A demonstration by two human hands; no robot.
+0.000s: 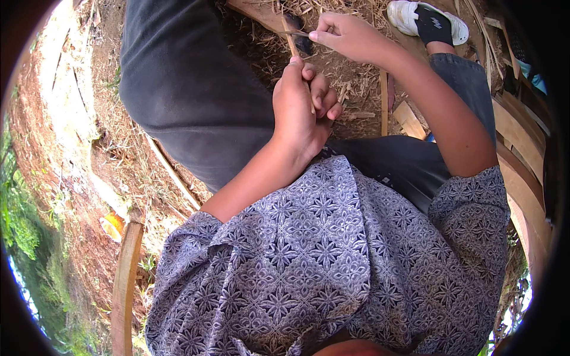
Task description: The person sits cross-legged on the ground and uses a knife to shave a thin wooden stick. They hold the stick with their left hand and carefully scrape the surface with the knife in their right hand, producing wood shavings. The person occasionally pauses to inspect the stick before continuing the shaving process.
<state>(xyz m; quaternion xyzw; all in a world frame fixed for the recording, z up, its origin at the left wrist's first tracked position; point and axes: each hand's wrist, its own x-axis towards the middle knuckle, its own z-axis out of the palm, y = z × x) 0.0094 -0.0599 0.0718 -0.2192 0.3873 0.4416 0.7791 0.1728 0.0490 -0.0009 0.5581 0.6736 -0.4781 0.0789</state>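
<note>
My left hand [303,107] is closed round a thin wooden stick [290,40], with the thumb laid along it and its upper end pointing away from me. The stick's lower end shows between the palm and the fingers. My right hand [341,37] pinches a narrow, dark, blade-like tool [297,34], which crosses the stick above my left thumb. Whether the tool has a handle inside the fist cannot be seen. Beyond the two hands lies a broad wooden board [255,13], close to the stick's tip.
My dark trousered leg [196,77] is bent on the left; my foot in a white shoe [404,16] rests at the upper right. Shavings [356,95] and wood offcuts [409,118] litter the ground. Curved planks [522,142] stand at the right, and a wooden post [126,285] at the lower left.
</note>
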